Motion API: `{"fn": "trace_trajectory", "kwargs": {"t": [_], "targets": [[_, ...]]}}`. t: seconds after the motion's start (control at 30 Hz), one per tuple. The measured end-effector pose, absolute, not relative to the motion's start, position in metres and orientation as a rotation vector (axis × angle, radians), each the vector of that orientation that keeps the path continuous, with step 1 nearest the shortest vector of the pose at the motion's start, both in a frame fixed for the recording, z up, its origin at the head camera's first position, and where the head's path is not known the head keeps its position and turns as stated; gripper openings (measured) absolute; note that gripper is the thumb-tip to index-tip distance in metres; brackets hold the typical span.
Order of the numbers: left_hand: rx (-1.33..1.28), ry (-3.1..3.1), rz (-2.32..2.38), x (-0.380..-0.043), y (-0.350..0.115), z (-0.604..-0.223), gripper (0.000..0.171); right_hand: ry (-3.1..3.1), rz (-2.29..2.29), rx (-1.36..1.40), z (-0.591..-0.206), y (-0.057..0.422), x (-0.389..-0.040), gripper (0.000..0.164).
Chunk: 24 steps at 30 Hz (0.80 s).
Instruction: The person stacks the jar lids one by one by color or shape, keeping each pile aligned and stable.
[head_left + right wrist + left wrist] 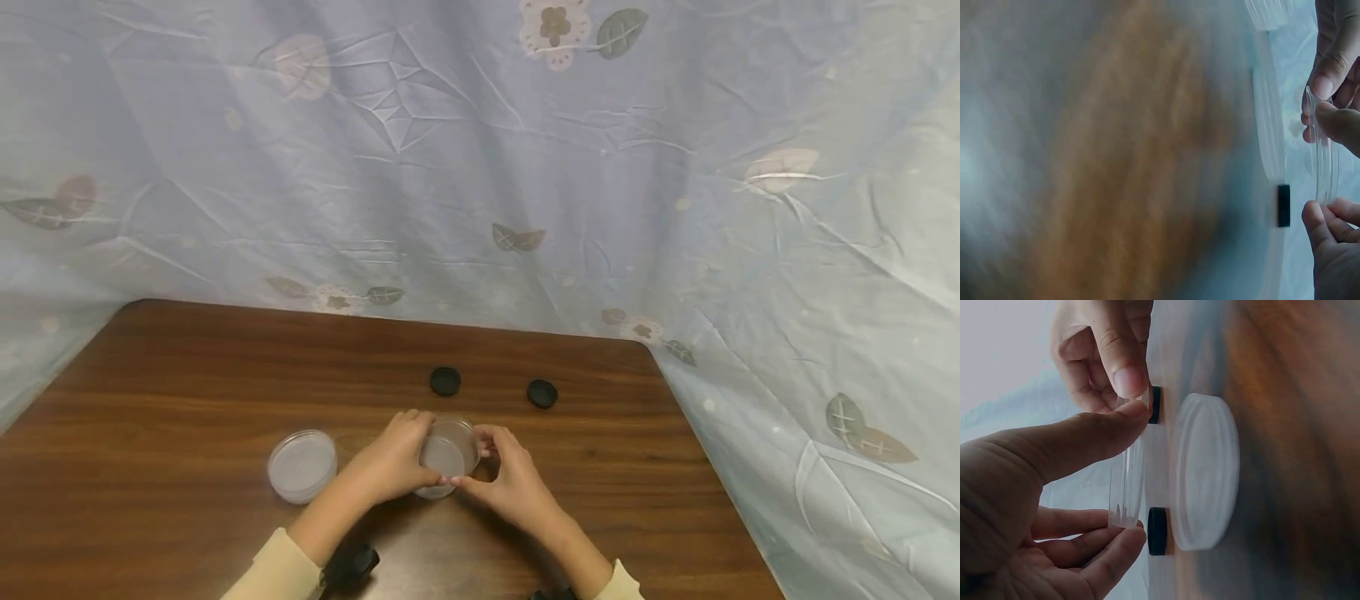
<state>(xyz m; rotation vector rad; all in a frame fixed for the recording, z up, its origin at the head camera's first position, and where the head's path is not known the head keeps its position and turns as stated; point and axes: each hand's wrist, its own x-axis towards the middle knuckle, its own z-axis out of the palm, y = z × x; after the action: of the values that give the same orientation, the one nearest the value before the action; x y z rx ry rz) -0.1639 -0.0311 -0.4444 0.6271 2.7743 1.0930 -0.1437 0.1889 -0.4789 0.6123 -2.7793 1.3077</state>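
Note:
Both hands hold a clear, shallow, round petri dish (452, 446) by its rim, just above the table. My left hand (397, 458) grips its left side, thumb at the near edge and fingers at the far side. Opposite it, my right hand (513, 483) holds the right side, and the two thumbs meet at the near rim. Below the held dish is a whitish round dish (1207, 472), mostly hidden in the head view. Whether the held piece is a lid or a whole dish, I cannot tell.
Left of the hands, another whitish clear-walled dish (302, 467) sits on the brown wooden table (187, 392). Beyond the hands lie two black round caps, one left (446, 381) and one right (542, 393). A patterned pale curtain (450, 167) hangs behind the table.

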Motion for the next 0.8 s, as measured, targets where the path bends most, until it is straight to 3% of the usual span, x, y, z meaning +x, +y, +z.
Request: {"fn": "trace_trajectory", "kwargs": {"t": [0.23, 0.8], "targets": [[0.603, 2.788, 1.124, -0.156, -0.038, -0.454, 0.085, -2.791, 1.275, 0.641, -0.486, 0.181, -0.139, 0.071], [0.549, 2.777, 1.178, -0.150, -0.047, -0.470, 0.080, -2.845, 1.324, 0.664, -0.496, 0.174, -0.140, 0.071]]}}
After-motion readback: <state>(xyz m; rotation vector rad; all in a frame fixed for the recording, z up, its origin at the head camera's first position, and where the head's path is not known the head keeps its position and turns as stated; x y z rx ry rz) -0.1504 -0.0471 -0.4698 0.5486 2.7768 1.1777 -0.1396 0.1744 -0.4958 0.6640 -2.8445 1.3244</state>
